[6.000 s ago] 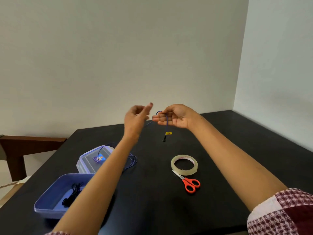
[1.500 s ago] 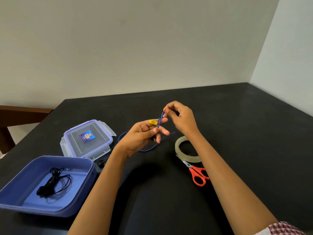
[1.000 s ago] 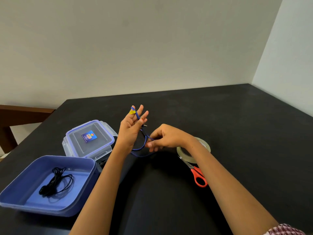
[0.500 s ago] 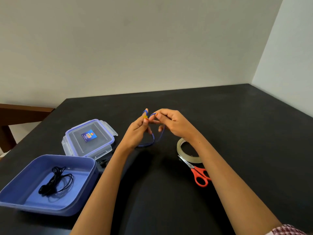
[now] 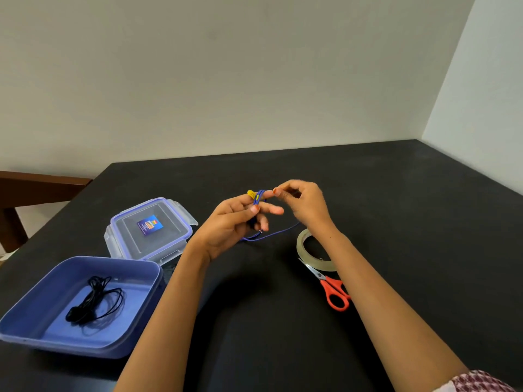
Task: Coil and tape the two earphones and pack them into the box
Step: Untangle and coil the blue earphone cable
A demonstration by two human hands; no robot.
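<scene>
Here, left hand (image 5: 230, 224) grips blue earphone (image 5: 258, 197); right hand (image 5: 307, 206) pinches it.

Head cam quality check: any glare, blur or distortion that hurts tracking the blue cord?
Head view: soft even light, no hard glare on the table, only a faint soft shadow. Head view: the wall corner leans, wide-angle stretch. Head view: the blue cord is thin and low-contrast on black; left hand fingertips slightly smeared.

1st earphone (image 5: 258, 197) blue w/ yellow tag (image 5: 250, 192); 2nd earphone (image 5: 94, 299) black; box (image 5: 127, 315) periwinkle; lid (image 5: 169, 219) clear w/ blue rim, blue-orange label (image 5: 147, 225); tape (image 5: 304, 244) clear; scissors (image 5: 335, 292) orange-red handles; counter (image 5: 396, 207) black; sleeve (image 5: 481, 381) maroon-white print; wall (image 5: 254, 80) off-white.
</scene>
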